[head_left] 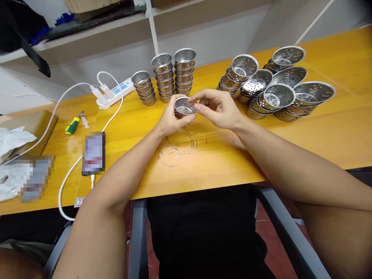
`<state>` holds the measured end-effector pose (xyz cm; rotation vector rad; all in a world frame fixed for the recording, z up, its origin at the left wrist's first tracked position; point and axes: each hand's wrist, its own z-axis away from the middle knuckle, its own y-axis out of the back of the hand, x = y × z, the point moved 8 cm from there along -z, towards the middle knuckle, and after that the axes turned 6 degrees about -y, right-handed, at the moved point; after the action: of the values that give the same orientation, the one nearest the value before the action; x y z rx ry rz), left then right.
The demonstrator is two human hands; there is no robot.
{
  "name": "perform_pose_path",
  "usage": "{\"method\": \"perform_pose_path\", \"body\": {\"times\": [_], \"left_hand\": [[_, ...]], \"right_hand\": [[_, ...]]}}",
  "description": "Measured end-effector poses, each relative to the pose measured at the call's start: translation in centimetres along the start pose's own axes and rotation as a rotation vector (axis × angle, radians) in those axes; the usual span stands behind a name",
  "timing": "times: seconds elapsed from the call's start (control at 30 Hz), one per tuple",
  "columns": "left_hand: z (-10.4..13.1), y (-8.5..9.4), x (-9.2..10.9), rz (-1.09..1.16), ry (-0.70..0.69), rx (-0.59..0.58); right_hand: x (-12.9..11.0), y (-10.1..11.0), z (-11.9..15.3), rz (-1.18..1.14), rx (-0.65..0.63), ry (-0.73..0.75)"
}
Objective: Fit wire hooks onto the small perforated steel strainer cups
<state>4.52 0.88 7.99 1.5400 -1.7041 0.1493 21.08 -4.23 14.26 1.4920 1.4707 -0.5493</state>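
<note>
Middle of the desk: our left hand wraps a small perforated steel cup, mouth facing up, thumb at the near rim. Can't tell if its base touches the tabletop.
Right hand: ours is at the cup's rim, thumb and index tips close together. Can't tell if they're pinching anything; too small to see.
Curved wires: loose and tangled just below our hands. We'd watch these, since a dragging wrist could snag or scatter them.
Cup grip: our guess is that a hard push at the rim could twist it out of the left hand.
Short stacks: three nested columns just behind. A forward bump might topple one.
Wide stacks: leaning off to the right, so probably tippy if an elbow swings.
Phone cable: loops over the desk edge near our left forearm; hooking it could yank the phone.
</note>
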Motion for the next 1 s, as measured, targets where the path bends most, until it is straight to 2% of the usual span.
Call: {"method": "perform_pose_path", "body": {"times": [0.1, 0.37, 0.87, 1.0], "left_hand": [[0.0, -0.2, -0.1, 0.051, 0.033, -0.044], [0.0, -0.6, 0.5, -0.031, -0.03, -0.048], [0.1, -0.9, 0.5, -0.044, -0.03, -0.062], [0.2, -0.6, -0.5, -0.057, -0.014, -0.042]], "right_hand": [[0.3, -0.1, -0.1, -0.079, -0.103, -0.051], [1.4, -0.2, -0.7, -0.194, -0.076, -0.156], [0.9, -0.3, -0.6, -0.137, -0.136, -0.146], [0.5, 0.2, -0.2, -0.014, -0.065, -0.078]]}}
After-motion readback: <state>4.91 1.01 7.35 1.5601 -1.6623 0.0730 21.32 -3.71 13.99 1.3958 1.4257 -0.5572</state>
